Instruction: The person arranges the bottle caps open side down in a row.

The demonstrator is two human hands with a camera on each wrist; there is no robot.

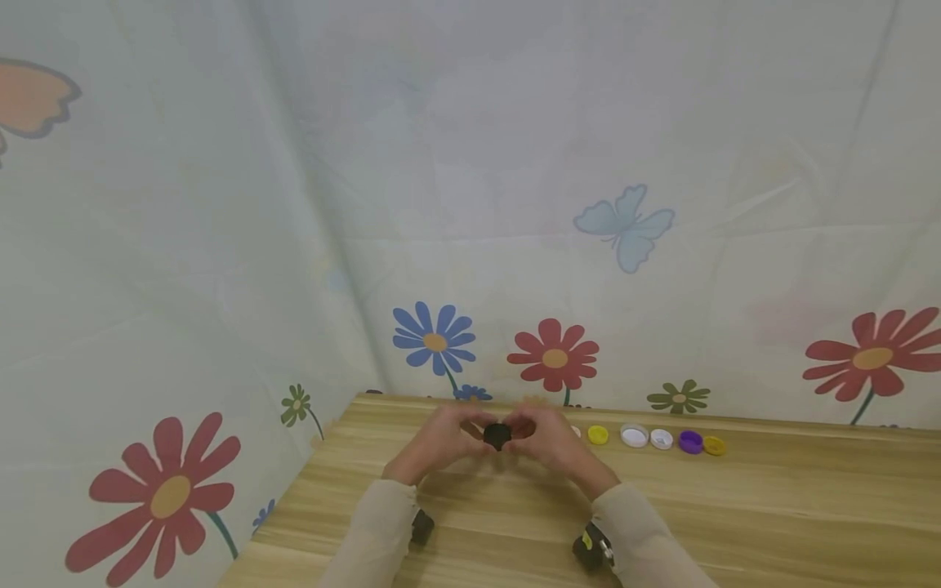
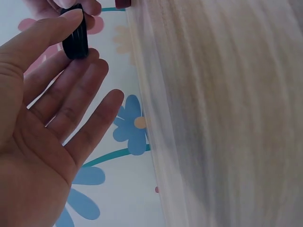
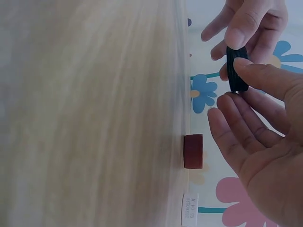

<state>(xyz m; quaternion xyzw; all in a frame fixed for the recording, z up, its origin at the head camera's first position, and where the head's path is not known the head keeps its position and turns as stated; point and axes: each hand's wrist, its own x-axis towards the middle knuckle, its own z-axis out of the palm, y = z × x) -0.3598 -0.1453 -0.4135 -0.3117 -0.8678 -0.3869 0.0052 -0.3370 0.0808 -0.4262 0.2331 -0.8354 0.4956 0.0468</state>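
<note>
A black bottle cap (image 1: 497, 437) with a ridged side is held up above the table between both hands. My left hand (image 1: 446, 441) pinches it from the left between thumb and fingers; in the left wrist view the other fingers of that left hand (image 2: 61, 109) are spread. From the opposite side my right hand (image 1: 550, 441) grips the same cap, its thumb on the flat face in the right wrist view. Beyond the right hand's fingers stands a dark red cap (image 3: 193, 151), with a white cap (image 3: 190, 210) bearing printed characters beside it.
Along the back of the wooden table (image 1: 772, 506), right of the hands, lies a row of caps: a yellow cap (image 1: 598, 434), two white ones, a purple cap (image 1: 691, 442) and a dark yellow cap (image 1: 715, 445). A flowered cloth (image 1: 470, 204) hangs behind the table.
</note>
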